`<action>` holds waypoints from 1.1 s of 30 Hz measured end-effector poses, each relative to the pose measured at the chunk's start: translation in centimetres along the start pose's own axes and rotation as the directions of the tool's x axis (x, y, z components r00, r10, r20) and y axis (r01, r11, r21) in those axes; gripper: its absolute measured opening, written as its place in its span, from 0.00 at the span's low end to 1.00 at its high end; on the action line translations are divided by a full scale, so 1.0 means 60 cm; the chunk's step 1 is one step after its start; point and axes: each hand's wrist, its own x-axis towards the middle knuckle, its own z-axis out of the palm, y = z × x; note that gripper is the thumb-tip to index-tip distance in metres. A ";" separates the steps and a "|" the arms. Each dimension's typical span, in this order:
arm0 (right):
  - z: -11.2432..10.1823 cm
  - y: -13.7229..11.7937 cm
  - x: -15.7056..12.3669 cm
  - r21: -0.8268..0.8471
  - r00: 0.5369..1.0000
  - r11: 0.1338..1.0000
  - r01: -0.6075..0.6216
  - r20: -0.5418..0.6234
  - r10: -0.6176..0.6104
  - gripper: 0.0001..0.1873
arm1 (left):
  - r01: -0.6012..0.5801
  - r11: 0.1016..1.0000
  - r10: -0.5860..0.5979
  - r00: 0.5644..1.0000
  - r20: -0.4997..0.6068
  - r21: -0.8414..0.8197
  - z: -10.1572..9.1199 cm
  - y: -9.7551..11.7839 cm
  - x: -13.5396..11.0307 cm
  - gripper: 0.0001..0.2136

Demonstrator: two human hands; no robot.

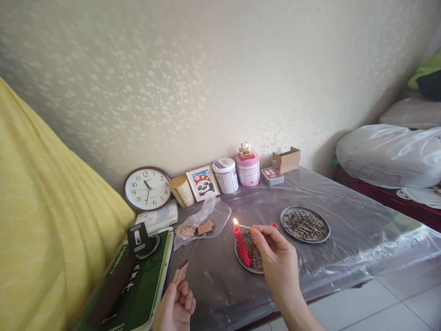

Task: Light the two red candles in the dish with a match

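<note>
Head view: red candle [241, 246] tilted, flame [236, 222] at tip.

Your counter [344, 216]: clear plastic sheet, glossy, wrinkled. Red candle [242, 248]: smooth wax, slight sheen. Beneath candle, metal dish [254, 257], dull grey; right of candle, second metal dish [296, 216], same. Your match [245, 226]: bare wood. Your matchbox [181, 272], left of candle: matt card.

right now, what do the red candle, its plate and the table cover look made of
Red candle: probably wax, matte, flame at its tip. Plate: seemingly metal, dull grey rim. Table cover: clear plastic film, glossy and wrinkled.
</note>
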 end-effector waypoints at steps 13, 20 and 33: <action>-0.045 -0.018 0.027 -0.042 0.982 0.998 0.047 -0.182 -0.054 0.14 | 0.013 0.999 -0.014 1.000 0.017 0.049 -0.008 -0.002 0.011 0.17; -0.100 -0.022 0.050 -0.228 0.959 0.973 0.039 -0.265 -0.101 0.14 | 0.007 0.999 -0.008 1.000 0.013 0.051 0.002 0.000 0.001 0.21; -0.124 -0.018 0.051 -0.367 0.966 0.928 0.066 -0.207 -0.151 0.16 | 0.025 0.996 -0.025 1.000 -0.001 0.090 -0.004 0.003 0.007 0.17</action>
